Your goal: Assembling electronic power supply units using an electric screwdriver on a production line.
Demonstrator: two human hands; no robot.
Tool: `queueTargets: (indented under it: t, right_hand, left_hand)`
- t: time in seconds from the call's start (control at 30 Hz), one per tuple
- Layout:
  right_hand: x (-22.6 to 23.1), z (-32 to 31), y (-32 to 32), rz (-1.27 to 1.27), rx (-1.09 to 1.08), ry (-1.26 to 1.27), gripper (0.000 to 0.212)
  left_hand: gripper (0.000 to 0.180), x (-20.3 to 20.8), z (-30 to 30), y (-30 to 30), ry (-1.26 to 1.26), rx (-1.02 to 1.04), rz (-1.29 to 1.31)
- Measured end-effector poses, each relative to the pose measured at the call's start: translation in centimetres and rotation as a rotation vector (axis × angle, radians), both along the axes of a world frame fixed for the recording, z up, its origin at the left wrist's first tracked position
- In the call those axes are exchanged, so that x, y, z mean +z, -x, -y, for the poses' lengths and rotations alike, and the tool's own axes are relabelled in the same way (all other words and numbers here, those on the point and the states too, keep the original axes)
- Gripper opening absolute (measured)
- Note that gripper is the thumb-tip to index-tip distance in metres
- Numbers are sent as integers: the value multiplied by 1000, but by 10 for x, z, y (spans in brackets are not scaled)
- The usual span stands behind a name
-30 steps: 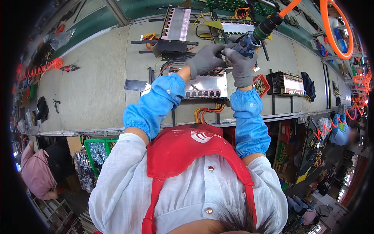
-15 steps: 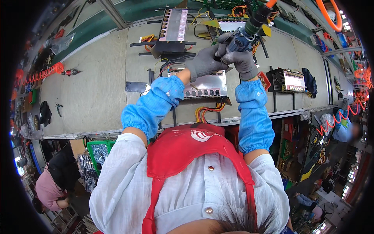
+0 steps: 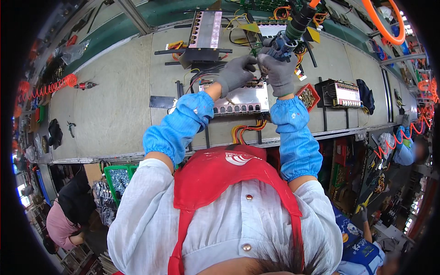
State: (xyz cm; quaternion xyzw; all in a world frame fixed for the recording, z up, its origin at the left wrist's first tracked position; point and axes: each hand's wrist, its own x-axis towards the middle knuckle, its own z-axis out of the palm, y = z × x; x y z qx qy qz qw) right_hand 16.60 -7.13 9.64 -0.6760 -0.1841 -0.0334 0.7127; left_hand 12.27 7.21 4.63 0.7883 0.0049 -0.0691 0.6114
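Grey workbench [image 3: 110, 110]; hands [image 3: 279, 75] forward, just apart

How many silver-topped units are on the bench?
4: one unit by the left hand, one beyond it, one behind the driver, one right of the red tray; others may be hidden.

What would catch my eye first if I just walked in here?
Probably the bright red apron at the lower middle, with blue sleeve covers on both forearms above it. Next, near the top, the grey-gloved right hand grips a blue-and-black power tool, while the left hand is over a silver metal unit on the bench. A thick orange hose loops at upper right.
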Motion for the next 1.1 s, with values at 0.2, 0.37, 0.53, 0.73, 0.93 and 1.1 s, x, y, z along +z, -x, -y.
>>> queueTargets:
  t: [0.2, 0.37, 0.53, 0.73, 0.93, 1.1]
  right_hand:
    - [6, 0, 2, 8, -65, -57, 30]
    - [9, -2, 7, 24, -72, -21, 30]
    - [7, -2, 8, 46, -114, -22, 31]
    - [10, 3, 17, 92, -144, -39, 31]
    - [35, 7, 27, 29, -173, -238, 29]
    - [54, 15, 33, 28, -136, -157, 38]
  left_hand:
    - [36, -33, -1, 15, -368, 61, 257]
    - [31, -36, 6, 25, -600, 28, 349]
    - [26, -36, 18, 29, -701, 16, 409]
    - [25, -35, 37, 18, -781, -15, 318]
    - [24, -35, 44, 17, -892, -26, 281]
    - [24, -40, 22, 29, -686, 82, 267]
